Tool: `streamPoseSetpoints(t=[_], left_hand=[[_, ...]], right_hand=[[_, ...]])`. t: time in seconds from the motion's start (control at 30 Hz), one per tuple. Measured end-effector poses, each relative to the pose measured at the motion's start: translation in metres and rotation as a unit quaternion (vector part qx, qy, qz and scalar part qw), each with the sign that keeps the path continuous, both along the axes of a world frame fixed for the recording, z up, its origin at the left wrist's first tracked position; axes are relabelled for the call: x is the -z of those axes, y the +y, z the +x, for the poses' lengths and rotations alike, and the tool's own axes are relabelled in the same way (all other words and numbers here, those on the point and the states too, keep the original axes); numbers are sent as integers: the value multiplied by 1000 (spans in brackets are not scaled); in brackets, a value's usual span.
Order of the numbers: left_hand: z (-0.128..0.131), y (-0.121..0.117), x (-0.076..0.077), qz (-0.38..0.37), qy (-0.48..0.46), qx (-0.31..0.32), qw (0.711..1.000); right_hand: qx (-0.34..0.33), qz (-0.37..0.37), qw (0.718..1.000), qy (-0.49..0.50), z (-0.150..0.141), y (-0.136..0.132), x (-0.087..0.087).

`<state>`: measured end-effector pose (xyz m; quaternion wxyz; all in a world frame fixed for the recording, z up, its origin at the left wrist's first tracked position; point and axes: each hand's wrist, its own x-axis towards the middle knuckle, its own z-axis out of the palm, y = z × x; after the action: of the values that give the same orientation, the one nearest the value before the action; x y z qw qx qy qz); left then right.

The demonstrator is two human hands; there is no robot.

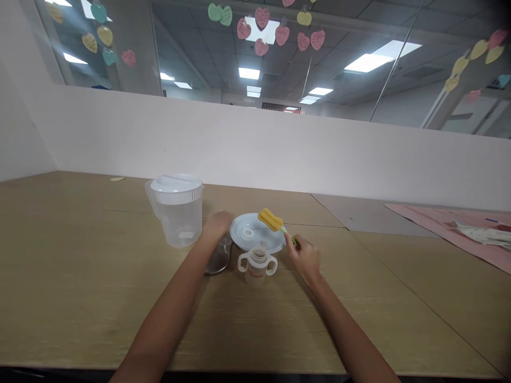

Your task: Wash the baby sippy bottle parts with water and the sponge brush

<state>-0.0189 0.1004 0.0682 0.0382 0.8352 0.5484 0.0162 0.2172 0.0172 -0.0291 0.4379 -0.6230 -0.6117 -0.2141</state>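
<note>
My right hand (306,257) is closed around the green handle of a bottle brush with a yellow sponge head (271,219), held above the right side of a pale plate (261,246). A small white ring-shaped piece (247,234) lies on the plate. In front stands a baby bottle (255,274) with two white side handles, upright and uncapped. My left hand (219,223) is at the plate's left edge, just above a see-through vessel with a dark base (219,258). Its fingers are mostly hidden, so whether it grips the vessel is unclear.
A clear pitcher with a white lid (178,213) stands left of my left hand. On the far right, a pink cloth (451,229) carries a whitish crumpled item (483,234). A white wall (255,149) and window close off the back of the wooden table (99,276).
</note>
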Motion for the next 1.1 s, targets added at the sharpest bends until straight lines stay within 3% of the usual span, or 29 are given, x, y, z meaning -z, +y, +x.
streamPoseSetpoints(t=[0.13, 0.23, 0.33, 0.4, 0.47, 0.6, 0.73, 0.8, 1.03, 1.1], left_hand=[[22, -12, -6, 8, -69, 87, 994], [44, -16, 11, -23, -107, 148, 983], [55, -14, 31, -39, -133, 157, 978], [55, -10, 36, -46, -149, 157, 975], [50, -7, 31, -48, -170, 154, 972], [29, -5, 3, -50, -224, 146, 962], [14, -11, -21, -85, -346, 179, 917], [11, -15, -27, -96, -374, 189, 903], [13, -27, -34, -113, -391, 198, 892], [12, -30, -38, -78, -381, 180, 903]], right_hand=[[9, 14, 1000, 10, -1, -1, -2], [10, 20, 1000, 16, -1, -1, -3], [8, 25, 1000, 14, 0, 0, -3], [7, 25, 1000, 14, 0, 1, -2], [6, 23, 1000, 19, 1, 1, -1], [-4, 27, 999, 22, 1, 2, 1], [-41, 23, 999, 17, -1, 1, 3], [-42, 18, 999, 28, 0, 2, 3], [18, -2, 1000, 24, 4, 4, 2], [6, -4, 1000, 4, 3, 4, 3]])
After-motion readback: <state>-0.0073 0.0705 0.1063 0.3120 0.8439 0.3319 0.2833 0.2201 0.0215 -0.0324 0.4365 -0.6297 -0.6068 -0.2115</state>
